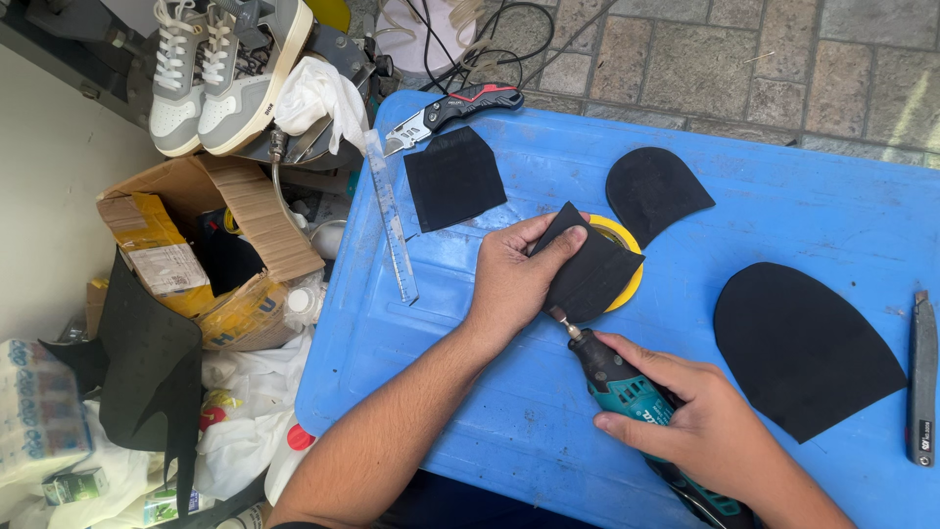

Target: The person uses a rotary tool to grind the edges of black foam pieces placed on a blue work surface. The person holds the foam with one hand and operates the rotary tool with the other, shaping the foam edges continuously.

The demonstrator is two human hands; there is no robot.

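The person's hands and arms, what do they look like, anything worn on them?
Both the left hand and the right hand are bare, with no gloves. No rings, watch or bracelet show on either. Both forearms are uncovered as far as the picture's lower edge, so no sleeves are in view. Fingernails are short and unpainted.

rubber piece (592, 274) matt black | lid (548, 411) blue plastic, scuffed | ruler (392, 220) clear plastic | box (245, 211) corrugated cardboard

Your left hand (511, 277) and right hand (710, 431) are both bare: no gloves, rings, or watch visible. Forearms uncovered along their whole visible length; no sleeve edge in view. Fingernails short. No markings noted.
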